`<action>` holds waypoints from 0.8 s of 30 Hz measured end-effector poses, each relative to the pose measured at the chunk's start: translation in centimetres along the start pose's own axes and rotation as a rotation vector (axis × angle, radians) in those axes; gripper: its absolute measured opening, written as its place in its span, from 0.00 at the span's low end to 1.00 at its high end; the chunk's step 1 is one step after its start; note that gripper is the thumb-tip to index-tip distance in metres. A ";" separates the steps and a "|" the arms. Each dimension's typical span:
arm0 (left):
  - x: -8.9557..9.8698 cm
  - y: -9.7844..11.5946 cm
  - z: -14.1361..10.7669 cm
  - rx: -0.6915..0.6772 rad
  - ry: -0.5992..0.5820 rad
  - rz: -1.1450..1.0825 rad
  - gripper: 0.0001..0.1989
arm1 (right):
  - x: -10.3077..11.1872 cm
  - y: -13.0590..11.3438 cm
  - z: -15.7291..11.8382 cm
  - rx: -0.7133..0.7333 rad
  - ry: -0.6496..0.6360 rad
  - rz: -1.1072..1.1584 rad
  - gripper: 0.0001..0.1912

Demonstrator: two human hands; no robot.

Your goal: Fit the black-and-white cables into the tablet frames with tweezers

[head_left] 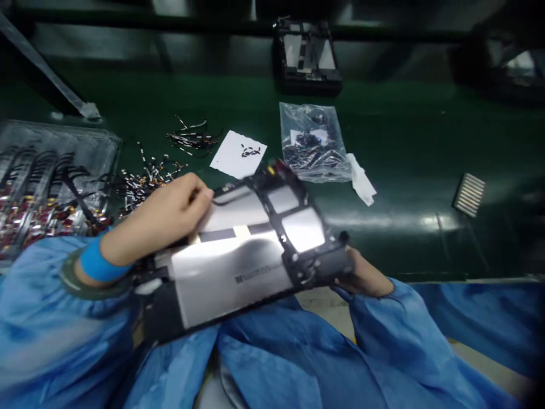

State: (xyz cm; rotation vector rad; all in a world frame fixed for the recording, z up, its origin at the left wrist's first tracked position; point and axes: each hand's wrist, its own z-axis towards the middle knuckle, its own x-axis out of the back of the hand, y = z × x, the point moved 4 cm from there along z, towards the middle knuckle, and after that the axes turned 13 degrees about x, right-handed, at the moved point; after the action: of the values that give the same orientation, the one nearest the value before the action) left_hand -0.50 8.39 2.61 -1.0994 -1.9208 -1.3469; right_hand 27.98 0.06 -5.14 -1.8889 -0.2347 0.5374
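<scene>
An opened tablet [230, 278], its silver battery cells and black frame exposed, is held tilted above the table's near edge. My left hand [183, 207], with a blue band at the wrist, is closed at the tablet's upper left edge, thumb and finger pressed together. A thin black cable [234, 199] runs beside those fingertips. My right hand [368, 275] grips the tablet's right end from outside, and most of its fingers are hidden behind the frame. Blur softens the tablet's top right corner.
Piles of small flex cables [142, 184] and a clear tray [63, 133] of parts lie left. Beyond the tablet are a white paper [230, 156] with tiny black pieces, a plastic bag [315, 147], a white scrap [361, 180] and stacked tablet frames [309, 82]. A striped block [469, 195] lies right.
</scene>
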 end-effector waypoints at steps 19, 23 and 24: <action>5.5 -13.9 -4.3 0.517 0.677 0.151 0.25 | -4.5 -16.9 21.0 0.320 0.384 -0.084 0.12; 5.3 -14.4 -4.1 0.569 0.637 0.053 0.22 | -7.2 -17.7 28.2 0.235 0.206 -0.232 0.12; 5.6 -14.5 -4.2 0.586 0.643 0.024 0.22 | -7.0 -18.0 29.3 0.253 0.209 -0.262 0.12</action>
State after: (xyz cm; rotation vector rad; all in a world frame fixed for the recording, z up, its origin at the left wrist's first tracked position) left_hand -15.86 3.78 1.37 -0.3388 -1.6280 -0.8732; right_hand 9.70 28.38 4.62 -1.6224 -0.2586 0.1803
